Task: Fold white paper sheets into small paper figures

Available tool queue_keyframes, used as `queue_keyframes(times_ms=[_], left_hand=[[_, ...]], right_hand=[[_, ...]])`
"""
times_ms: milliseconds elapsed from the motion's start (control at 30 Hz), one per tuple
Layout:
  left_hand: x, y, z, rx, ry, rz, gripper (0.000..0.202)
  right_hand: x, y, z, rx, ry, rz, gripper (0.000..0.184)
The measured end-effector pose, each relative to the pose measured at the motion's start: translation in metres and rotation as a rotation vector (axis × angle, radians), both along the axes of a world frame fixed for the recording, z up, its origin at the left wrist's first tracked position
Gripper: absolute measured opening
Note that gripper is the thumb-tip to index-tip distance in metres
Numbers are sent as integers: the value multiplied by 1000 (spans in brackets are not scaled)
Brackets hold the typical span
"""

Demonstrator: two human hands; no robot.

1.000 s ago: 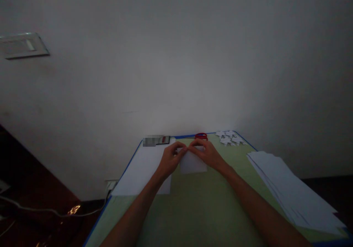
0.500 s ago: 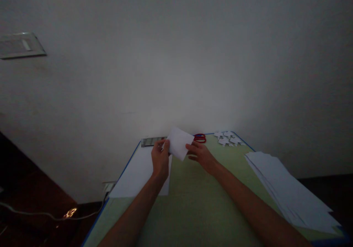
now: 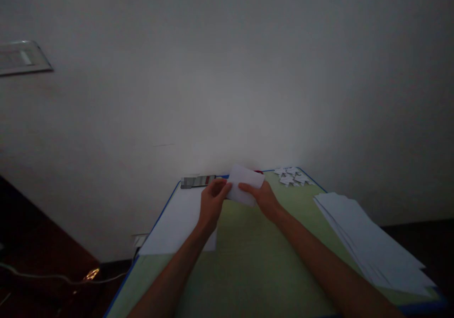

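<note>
Above the far part of the table, a small white piece of paper (image 3: 238, 175) is held up between both hands. My left hand (image 3: 213, 197) pinches its left edge between thumb and fingers. My right hand (image 3: 264, 197) grips the right side, thumb lying across the front face and fingers hidden behind. Behind the paper, only a bit of the red scissors handle (image 3: 259, 172) shows. Left of my left hand, a phone (image 3: 205, 181) lies at the table's far edge, beyond a large white sheet (image 3: 173, 223).
Several folded white paper shapes (image 3: 292, 177) lie at the far right corner of the green table (image 3: 248, 261). A fanned stack of white sheets (image 3: 372, 247) runs along the right edge. The wall (image 3: 227, 72) rises directly behind. A white cable (image 3: 64, 276) hangs at lower left.
The paper has moved slightly right and turned, now hiding most of the scissors. My right hand has shifted from touching its edge with the fingertips to gripping it, thumb in front.
</note>
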State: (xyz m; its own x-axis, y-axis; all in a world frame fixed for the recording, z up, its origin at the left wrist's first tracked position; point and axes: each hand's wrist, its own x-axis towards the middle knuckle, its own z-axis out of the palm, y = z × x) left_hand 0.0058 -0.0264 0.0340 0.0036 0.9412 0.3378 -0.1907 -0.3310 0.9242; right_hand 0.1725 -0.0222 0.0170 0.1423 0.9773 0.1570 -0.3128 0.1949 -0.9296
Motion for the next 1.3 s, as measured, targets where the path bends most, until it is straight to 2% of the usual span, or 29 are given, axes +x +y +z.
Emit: queue_keyframes(times_ms=[133,367,800,1100,1300], left_hand=[[-3,3,-1,15,26,12,30],[-1,-1,-2,23,29,-42,26],[-3,3,-4,26,61,2,28],[-5,7,-3,14,4,82,33],[-8,14,-4,9,-33,148,32]], right_hand=[[3,-3,3,30,-72,15,48],[7,-7,7,75,-173,162,44],[11,-6,10,8,-132,45,49],[21,2,6,51,-214,54,38],[30,4,5,116,-266,-17,24]])
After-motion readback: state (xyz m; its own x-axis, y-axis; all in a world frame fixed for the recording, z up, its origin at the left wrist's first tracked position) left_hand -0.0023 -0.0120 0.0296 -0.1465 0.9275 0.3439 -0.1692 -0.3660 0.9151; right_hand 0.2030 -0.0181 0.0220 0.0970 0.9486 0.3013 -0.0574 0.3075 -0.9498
